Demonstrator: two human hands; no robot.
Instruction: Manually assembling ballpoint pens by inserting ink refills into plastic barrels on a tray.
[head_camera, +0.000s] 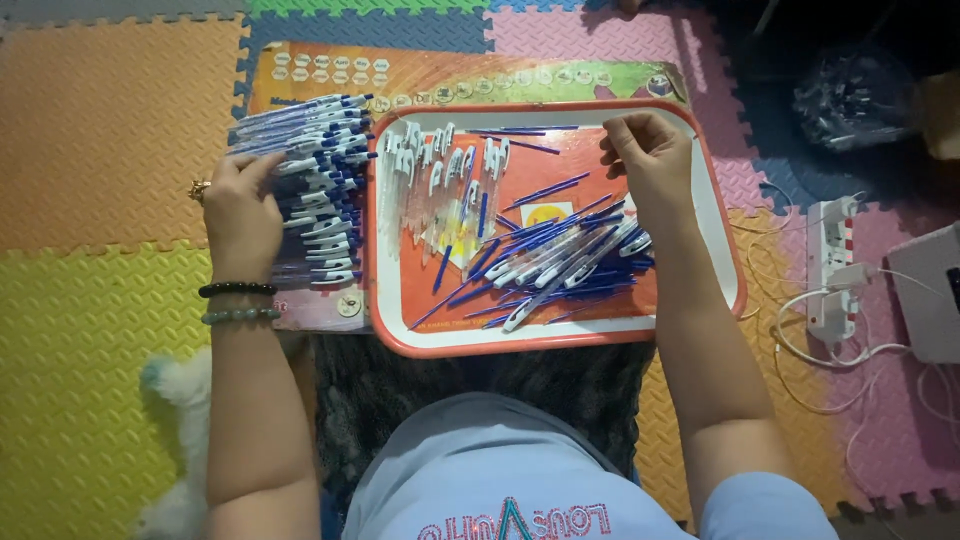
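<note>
Foam mat (110, 130), interlocking coloured tiles, fills the frame beneath everything. Board (460, 75), orange and green, lies across upper centre, mostly covered. Tray (720, 215), red-rimmed, sits at centre over the board, directly ahead of you. Stack of pens (315, 185), white and blue, rests left of the tray, pens lying crosswise in a column running up the frame. Your left hand (240, 210) lies on the stack's left edge, fingers curled against the pen ends; whether it grips any you cannot tell. Loose pile (560, 260), blue refills and white barrels, occupies the tray's lower right, long axes slanting from lower left to upper right. Clear barrels (440, 175) stand in a row at the tray's upper left. Your right hand (650, 160) hovers at the tray's upper right, just above the loose pile and nearer to it than the left, fingertips pinched together; what they hold is too small to make out. Power strip (830, 265) and white cables lie at right. The upper right corner is dark and unreadable.
</note>
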